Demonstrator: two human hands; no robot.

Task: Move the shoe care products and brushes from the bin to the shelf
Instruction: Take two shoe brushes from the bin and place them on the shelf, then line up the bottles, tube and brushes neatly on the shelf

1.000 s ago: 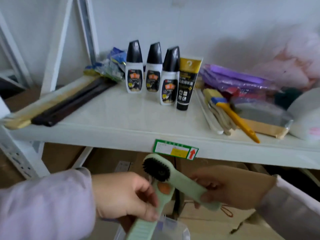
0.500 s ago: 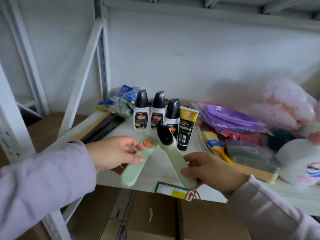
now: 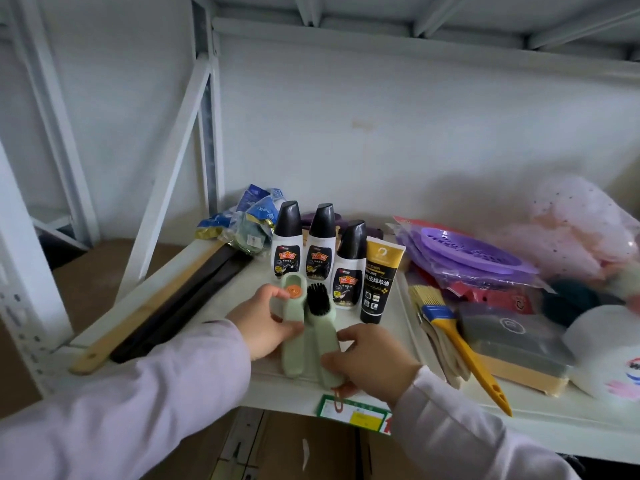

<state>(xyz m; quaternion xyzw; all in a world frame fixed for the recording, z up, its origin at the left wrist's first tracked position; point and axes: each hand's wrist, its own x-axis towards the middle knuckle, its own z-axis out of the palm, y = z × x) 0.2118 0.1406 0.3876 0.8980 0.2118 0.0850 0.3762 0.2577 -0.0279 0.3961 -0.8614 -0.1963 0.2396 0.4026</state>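
Note:
Two pale green shoe brushes lie side by side at the front of the white shelf (image 3: 194, 306). The left brush (image 3: 293, 327) shows an orange round pad; my left hand (image 3: 265, 323) grips its handle. The right brush (image 3: 320, 318) has black bristles facing up; my right hand (image 3: 370, 362) holds its handle end. Behind them stand three white bottles with black caps (image 3: 320, 244) and a black and gold tube (image 3: 377, 282). The bin is out of view.
Long wooden and dark shoehorns (image 3: 166, 303) lie at the shelf's left. Blue packets (image 3: 252, 220) sit behind them. To the right are a yellow-handled paintbrush (image 3: 460, 337), a grey brush on wood (image 3: 512, 344), purple bagged items (image 3: 471, 251) and a white roll (image 3: 609, 358). Cardboard boxes (image 3: 311, 448) sit below.
Both hands have carried the two green brushes up from below the shelf edge and onto the shelf in front of the bottles. The view has tilted upward.

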